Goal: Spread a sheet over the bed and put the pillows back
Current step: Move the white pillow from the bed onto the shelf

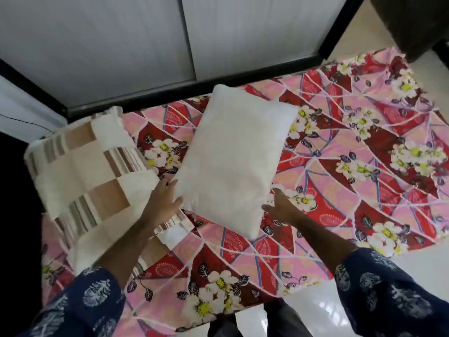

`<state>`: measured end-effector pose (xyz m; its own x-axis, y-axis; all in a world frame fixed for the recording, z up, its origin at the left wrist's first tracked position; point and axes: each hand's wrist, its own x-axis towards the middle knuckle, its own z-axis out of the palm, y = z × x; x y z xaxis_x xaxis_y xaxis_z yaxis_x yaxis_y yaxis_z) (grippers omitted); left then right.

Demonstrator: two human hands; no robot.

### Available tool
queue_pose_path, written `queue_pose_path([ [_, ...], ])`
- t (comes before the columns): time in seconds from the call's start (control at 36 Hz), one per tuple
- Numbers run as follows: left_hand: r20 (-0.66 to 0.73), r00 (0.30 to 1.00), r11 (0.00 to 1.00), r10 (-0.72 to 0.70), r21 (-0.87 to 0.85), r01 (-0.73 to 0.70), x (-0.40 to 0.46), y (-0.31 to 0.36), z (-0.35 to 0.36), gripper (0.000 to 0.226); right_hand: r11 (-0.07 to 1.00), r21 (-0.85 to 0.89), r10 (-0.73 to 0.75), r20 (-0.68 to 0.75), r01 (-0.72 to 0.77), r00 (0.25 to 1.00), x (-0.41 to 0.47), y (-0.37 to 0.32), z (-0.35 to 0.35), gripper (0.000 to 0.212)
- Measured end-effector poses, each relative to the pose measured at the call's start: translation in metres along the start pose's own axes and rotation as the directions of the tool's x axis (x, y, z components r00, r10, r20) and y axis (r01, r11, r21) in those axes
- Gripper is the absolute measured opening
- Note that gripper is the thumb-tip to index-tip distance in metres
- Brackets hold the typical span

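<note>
the white pillow (233, 156) lies on the sheet (352, 166), long axis pointing away from me. my left hand (165, 200) touches its near-left edge, open; my right hand (279, 207) hovers open just beside it.

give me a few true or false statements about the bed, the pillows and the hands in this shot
1. A pink and red floral sheet is spread over the bed. True.
2. The plain white pillow lies on bare mattress. False: it lies on the floral sheet.
3. The left hand touches the white pillow's near left corner. True.
4. The right hand is closed around a pillow corner. False: it is open, fingers spread, beside the pillow's near right edge.
5. The beige and brown checked pillow lies to the right of the white one. False: it lies to its left.
</note>
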<state>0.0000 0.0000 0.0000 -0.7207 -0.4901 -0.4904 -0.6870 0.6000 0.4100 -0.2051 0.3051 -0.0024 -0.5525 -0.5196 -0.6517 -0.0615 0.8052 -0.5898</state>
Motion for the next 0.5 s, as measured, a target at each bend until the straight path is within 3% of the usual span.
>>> queue_pose_path([
  [0.08,0.001,1.0,0.994,-0.001,-0.109,0.001,0.027,-0.021,0.005,0.062,0.987,0.161,0.039,-0.081,-0.026,0.996,0.02,0.0,0.025,0.056],
  [0.25,0.114,0.993,0.926,-0.009,-0.375,0.052,0.06,-0.032,0.028,0.05,0.867,0.467,0.282,-0.177,-0.172,0.943,0.059,0.004,0.072,0.068],
  [0.36,0.103,0.992,0.904,-0.072,-0.414,0.109,0.062,-0.035,0.052,0.052,0.746,0.633,0.362,-0.126,-0.206,0.924,0.073,0.024,0.086,0.089],
  [0.42,0.085,0.991,0.912,-0.106,-0.388,0.131,0.064,-0.042,0.061,0.062,0.702,0.681,0.383,-0.116,-0.207,0.916,0.073,0.031,0.088,0.087],
  [0.5,0.094,0.967,0.924,-0.238,-0.286,0.255,0.07,-0.044,0.06,0.08,0.733,0.658,0.34,-0.136,-0.172,0.931,0.067,0.042,0.085,0.073],
])
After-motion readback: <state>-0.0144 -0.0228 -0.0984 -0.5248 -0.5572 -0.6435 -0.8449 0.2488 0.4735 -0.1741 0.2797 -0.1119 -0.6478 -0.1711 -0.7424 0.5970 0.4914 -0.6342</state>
